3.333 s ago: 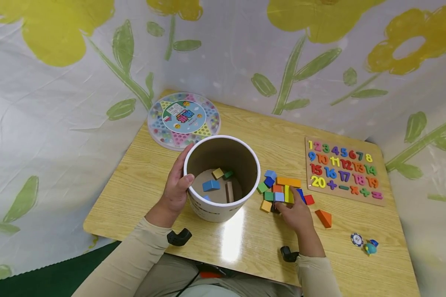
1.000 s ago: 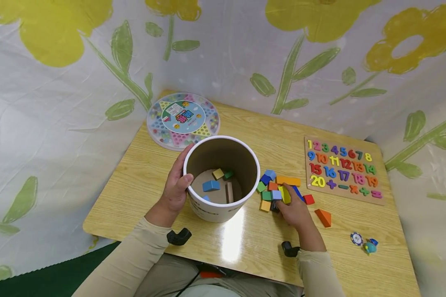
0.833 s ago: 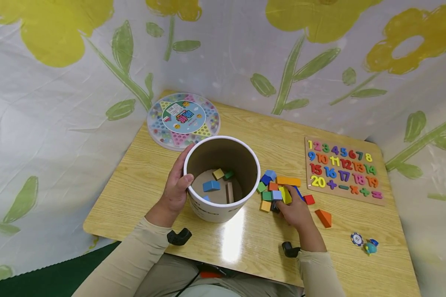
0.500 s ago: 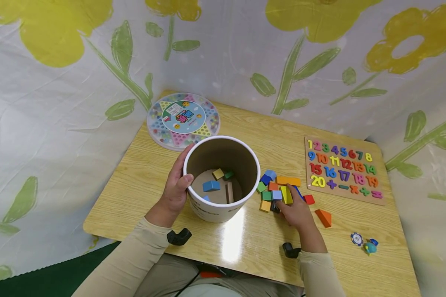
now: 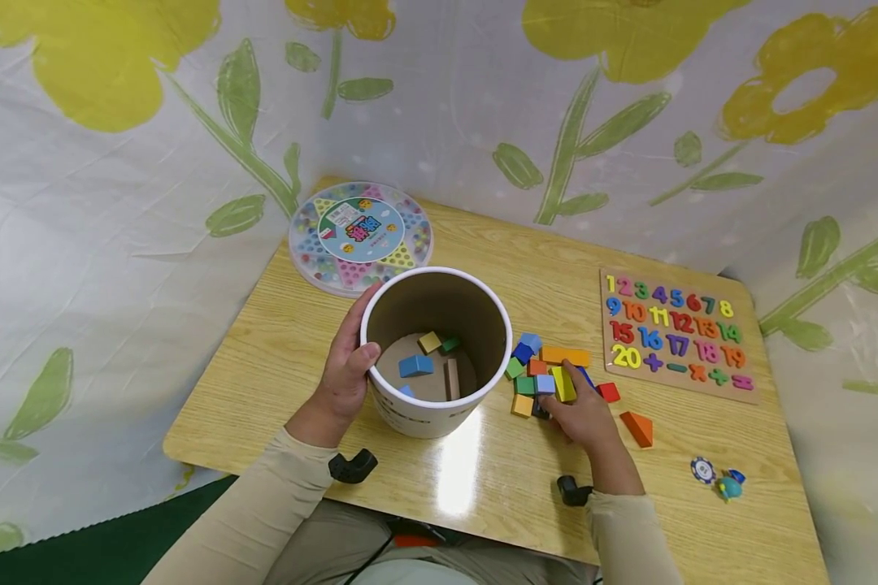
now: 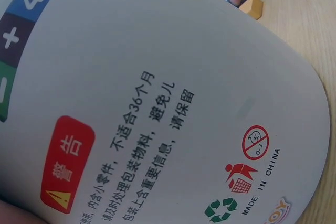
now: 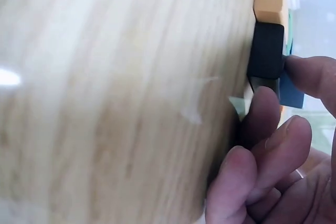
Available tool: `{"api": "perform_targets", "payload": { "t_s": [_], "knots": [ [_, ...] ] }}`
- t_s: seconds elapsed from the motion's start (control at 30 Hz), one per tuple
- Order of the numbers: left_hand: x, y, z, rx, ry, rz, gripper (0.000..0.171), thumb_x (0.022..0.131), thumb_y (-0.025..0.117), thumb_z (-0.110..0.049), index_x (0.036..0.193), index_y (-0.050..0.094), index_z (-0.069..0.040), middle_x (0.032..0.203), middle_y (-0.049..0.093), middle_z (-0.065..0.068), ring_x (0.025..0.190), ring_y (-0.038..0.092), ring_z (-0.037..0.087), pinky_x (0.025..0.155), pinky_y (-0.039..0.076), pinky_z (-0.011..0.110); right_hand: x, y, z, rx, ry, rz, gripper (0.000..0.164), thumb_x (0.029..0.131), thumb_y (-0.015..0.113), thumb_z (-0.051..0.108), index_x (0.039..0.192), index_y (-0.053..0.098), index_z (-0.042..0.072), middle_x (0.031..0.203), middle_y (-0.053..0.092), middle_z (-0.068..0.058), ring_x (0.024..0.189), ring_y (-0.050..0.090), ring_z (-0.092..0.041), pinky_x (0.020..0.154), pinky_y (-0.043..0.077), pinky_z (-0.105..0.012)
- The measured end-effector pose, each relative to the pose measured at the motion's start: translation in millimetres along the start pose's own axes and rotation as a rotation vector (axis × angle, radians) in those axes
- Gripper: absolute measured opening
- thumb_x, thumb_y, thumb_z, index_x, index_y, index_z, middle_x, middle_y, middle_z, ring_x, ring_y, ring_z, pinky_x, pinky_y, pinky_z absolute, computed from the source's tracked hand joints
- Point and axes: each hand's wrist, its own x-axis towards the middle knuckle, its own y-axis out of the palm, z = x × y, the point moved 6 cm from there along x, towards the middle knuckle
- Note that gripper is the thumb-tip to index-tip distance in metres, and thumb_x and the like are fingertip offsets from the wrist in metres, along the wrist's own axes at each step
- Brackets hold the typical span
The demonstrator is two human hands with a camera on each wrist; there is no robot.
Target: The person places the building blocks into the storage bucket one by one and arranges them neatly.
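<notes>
My left hand [image 5: 344, 378] grips the side of a white round bucket [image 5: 424, 422], thumb over its rim. Inside the bucket lie a blue block [image 5: 415, 366], a tan block [image 5: 429, 342] and a few others. At the right, my right hand [image 5: 585, 416] reaches into a cluster of coloured wooden blocks. Its index finger is at a yellow block [image 5: 563, 384], its thumb beside a light-blue block [image 5: 545, 384]. In the right wrist view the thumb meets a black block [image 7: 266, 51], and the other fingers are bent; whether they pinch a block is hidden.
A number board [image 5: 679, 335] lies at the right back, a round marble game board [image 5: 362, 236] at the left back. An orange triangular block [image 5: 638, 428], a poker chip [image 5: 702, 470] and a small turquoise toy [image 5: 729, 487] lie right of the hand on the table [image 5: 249, 390].
Since the oldest frame, the yellow block has turned slightly at my right hand, and the light-blue and orange-red blocks beside it have shifted left. The left hand and bucket have stayed put.
</notes>
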Motion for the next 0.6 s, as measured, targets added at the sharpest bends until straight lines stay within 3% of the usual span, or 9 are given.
{"api": "perform_targets", "payload": {
  "t_s": [0.3,0.43,0.53,0.6],
  "knots": [
    [-0.3,0.8,-0.4,0.001,0.006,0.001,0.075,0.081,0.051,-0.028,0.151,0.024,-0.019,0.150,0.028,0.010,0.135,0.018,0.044,0.103,0.027,0.047,0.2,-1.2,-0.6,-0.085,-0.041,-0.060,0.086,0.082,0.061,0.056,0.151,0.018,0.030,0.136,0.043,-0.018,0.096,0.053,-0.034,0.064,0.045,-0.033],
    [0.1,0.5,0.4,0.001,0.020,0.006,0.075,0.081,0.050,-0.027,0.151,0.024,-0.016,0.150,0.028,0.012,0.134,0.019,0.046,0.103,0.028,0.047,-2.3,-1.5,-0.4,-0.083,-0.043,-0.069,0.086,0.082,0.060,0.057,0.151,0.018,0.029,0.142,0.039,-0.018,0.105,0.050,-0.036,0.079,0.047,-0.043],
    [0.1,0.7,0.6,-0.006,0.025,0.011,0.075,0.082,0.050,-0.027,0.150,0.024,-0.015,0.149,0.028,0.013,0.133,0.019,0.047,0.103,0.028,0.046,-4.0,-1.4,0.1,-0.081,-0.048,-0.071,0.085,0.082,0.059,0.057,0.151,0.019,0.028,0.146,0.035,-0.018,0.115,0.046,-0.039,0.093,0.040,-0.055],
    [0.0,1.0,0.4,-0.006,0.021,0.012,0.074,0.082,0.050,-0.027,0.150,0.025,-0.016,0.150,0.028,0.013,0.133,0.019,0.047,0.103,0.028,0.046,-4.3,-1.1,0.2,-0.074,-0.054,-0.071,0.084,0.082,0.059,0.058,0.150,0.021,0.029,0.147,0.035,-0.018,0.120,0.044,-0.040,0.095,0.037,-0.057]
  ]
}}
